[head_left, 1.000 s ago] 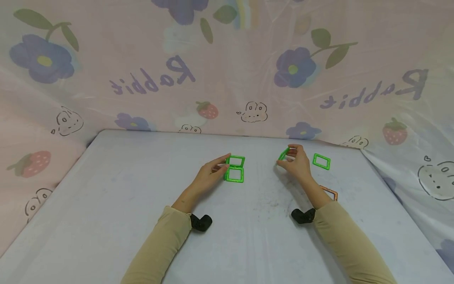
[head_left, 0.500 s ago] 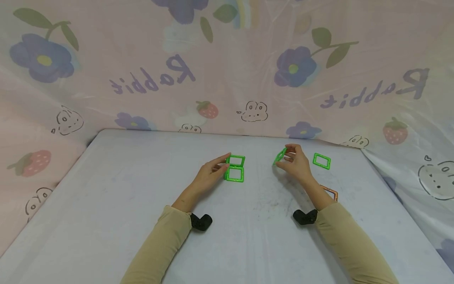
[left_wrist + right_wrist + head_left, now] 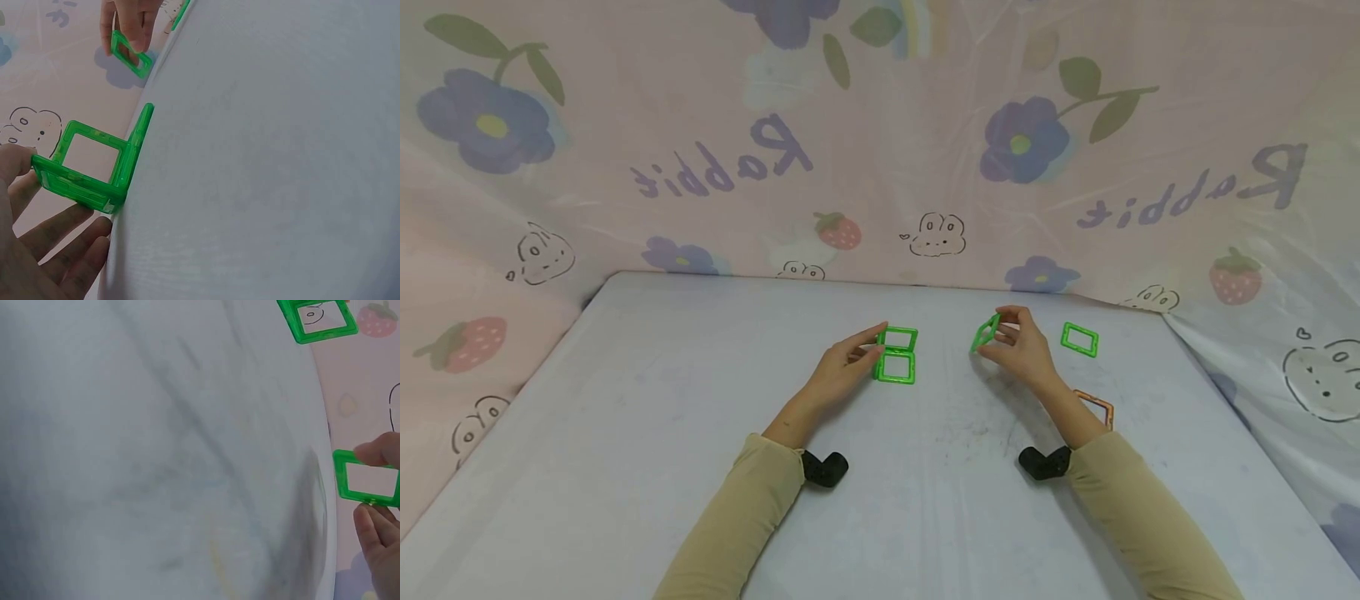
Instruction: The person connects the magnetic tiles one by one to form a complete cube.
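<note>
My left hand [image 3: 842, 367] pinches the left upright side of a small structure made of joined green square magnetic tiles. One of its tiles [image 3: 897, 381] lies flat on the table, and another [image 3: 898, 330] stands at the back. Thumb and fingers sit on opposite edges of that left tile in the left wrist view. To the right, my right hand [image 3: 1026, 342] holds a single green square magnetic tile [image 3: 340, 475] between thumb and fingertips. This tile is tilted, raised off the table and apart from the structure.
Another green square tile [image 3: 1080, 353] lies flat at the far right of the white table [image 3: 700, 500]. An orange frame-shaped piece [image 3: 1097, 400] lies partly hidden behind the right forearm. A printed curtain [image 3: 880, 150] hangs behind the table. Black devices [image 3: 826, 470] sit at both wrists.
My right hand has carried its green tile a little to the left, closer to the structure, and the tile's open face shows more. The left hand and structure stay in place.
</note>
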Motion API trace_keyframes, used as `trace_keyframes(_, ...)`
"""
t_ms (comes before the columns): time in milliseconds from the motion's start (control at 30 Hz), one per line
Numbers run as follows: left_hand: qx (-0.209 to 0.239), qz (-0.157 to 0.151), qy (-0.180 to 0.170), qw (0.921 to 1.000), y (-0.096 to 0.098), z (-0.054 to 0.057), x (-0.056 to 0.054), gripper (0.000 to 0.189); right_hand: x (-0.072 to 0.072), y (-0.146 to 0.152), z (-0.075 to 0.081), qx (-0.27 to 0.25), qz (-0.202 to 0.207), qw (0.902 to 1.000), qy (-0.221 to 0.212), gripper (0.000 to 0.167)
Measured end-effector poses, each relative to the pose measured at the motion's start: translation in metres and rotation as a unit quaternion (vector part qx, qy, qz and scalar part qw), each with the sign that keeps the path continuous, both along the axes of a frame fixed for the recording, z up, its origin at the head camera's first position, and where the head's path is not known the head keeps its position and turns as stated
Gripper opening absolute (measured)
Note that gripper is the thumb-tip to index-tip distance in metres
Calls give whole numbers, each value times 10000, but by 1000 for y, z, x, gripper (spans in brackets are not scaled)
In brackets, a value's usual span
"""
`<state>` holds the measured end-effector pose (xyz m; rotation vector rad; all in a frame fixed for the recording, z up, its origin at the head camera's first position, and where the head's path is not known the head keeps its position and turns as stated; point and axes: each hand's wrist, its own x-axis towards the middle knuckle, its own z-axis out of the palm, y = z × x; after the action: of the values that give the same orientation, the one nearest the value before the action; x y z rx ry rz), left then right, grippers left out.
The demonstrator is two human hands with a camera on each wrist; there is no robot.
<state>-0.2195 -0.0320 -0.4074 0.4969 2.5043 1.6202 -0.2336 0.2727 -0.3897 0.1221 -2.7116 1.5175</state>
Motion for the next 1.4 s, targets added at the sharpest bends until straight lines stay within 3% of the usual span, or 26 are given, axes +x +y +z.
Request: trace_keyframes(1400, 58, -46, -4, 10000, 0, 1, 1, 44, 12, -20, -1, 106, 407, 9991, -19, 71)
